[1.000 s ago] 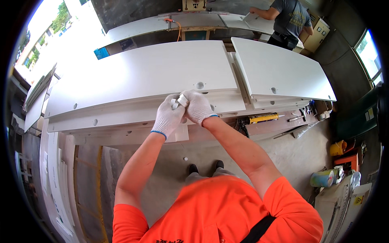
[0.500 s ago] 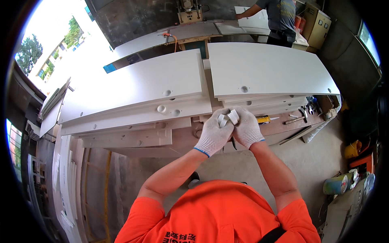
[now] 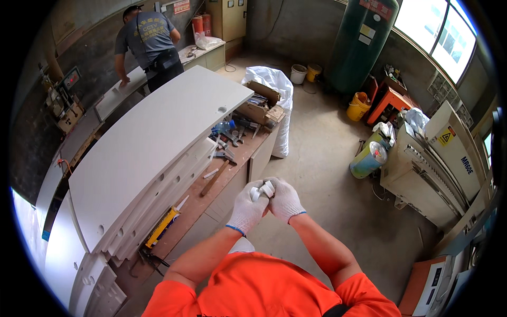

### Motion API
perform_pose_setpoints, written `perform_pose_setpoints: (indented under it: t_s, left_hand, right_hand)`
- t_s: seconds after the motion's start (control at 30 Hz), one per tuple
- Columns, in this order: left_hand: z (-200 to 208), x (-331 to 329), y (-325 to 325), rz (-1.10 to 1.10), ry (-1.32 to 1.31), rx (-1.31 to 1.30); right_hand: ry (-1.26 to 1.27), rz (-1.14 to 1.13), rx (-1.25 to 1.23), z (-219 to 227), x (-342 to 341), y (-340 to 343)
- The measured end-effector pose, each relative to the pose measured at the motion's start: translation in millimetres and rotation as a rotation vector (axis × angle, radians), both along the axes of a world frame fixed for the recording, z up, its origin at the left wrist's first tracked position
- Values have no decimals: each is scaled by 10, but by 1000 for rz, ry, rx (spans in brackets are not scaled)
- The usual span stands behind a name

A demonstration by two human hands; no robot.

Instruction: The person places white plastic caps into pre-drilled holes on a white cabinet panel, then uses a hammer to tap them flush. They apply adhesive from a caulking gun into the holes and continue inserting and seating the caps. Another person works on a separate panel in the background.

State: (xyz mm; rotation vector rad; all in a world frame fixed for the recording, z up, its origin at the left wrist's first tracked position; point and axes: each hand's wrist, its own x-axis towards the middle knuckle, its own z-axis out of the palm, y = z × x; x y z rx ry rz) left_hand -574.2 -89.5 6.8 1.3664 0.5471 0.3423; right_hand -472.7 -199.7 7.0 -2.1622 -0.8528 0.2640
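Observation:
My left hand (image 3: 245,210) and my right hand (image 3: 286,201), both in white knit gloves with blue cuffs, are held together in front of my body. The fingers of each are closed around small white rounded pieces; one piece (image 3: 255,194) is at the left hand and another piece (image 3: 268,188) at the right. Their exact kind is too small to make out, and the fingers partly cover them. Beyond my hands is the workbench (image 3: 182,214), with a hammer (image 3: 214,181) lying near its edge.
White panels (image 3: 153,121) with round holes are stacked on the bench, beside a yellow sealant tube (image 3: 162,227) and wrenches (image 3: 232,138). A cardboard box (image 3: 256,108) and white sack (image 3: 282,132) stand at its end. A co-worker (image 3: 148,45) leans over another bench. Right are a metal can (image 3: 368,160) and beige machine (image 3: 422,174).
My view has swung to the right, so the bench now lies at my left and the floor and machine show more. Both hands still hold the white pieces close together.

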Motion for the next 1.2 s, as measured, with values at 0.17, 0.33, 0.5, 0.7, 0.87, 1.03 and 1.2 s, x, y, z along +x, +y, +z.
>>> perform_pose_setpoints:
  t_s: [0.17,0.33,0.5,0.7,0.87,1.03,1.2]
  left_hand:
    - [-113,1454,66,-94,-15,-64]
    - [-30,2988,293,-208,9,-123]
    - [-218,4508,701,-150,-21,36]
    - [-611,6266,1484,-20,-55,100]
    - [-748,7510,2348,96,204,74]
    - [-1246,8038,3156,222,316,271]
    - [-1171,7711,3085,410,60,43]
  right_hand:
    - [21,-90,-27,-55,1351,-31]
    - [-14,-168,-52,114,2819,153]
    - [-24,-146,61,-74,4320,563]
    - [196,-60,208,-596,6162,1424]
    - [239,7,265,-1213,7573,2368]
    - [158,123,-26,-2051,8574,3019]
    - [440,127,196,-2356,8760,2944]
